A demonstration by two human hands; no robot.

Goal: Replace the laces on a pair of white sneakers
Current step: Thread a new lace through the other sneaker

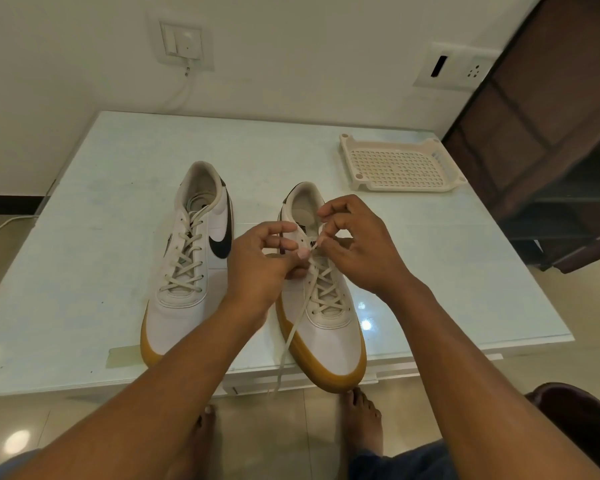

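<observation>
Two white sneakers with tan soles and dark swooshes stand side by side on a pale glass-topped table (101, 237), toes toward me. The left sneaker (187, 258) is fully laced with a cream lace. Over the tongue of the right sneaker (329, 327), my left hand (260, 265) and my right hand (357, 247) meet near the top eyelets, and both pinch its cream lace (321, 289) there. A loose end of this lace (284, 355) trails down over the toe and hangs past the table's front edge.
A cream perforated plastic tray (400, 168) lies at the table's back right. A dark brown cabinet (551, 133) stands to the right. A strip of tape (123, 356) is stuck near the front left edge. My bare feet (361, 420) are on the tiled floor below.
</observation>
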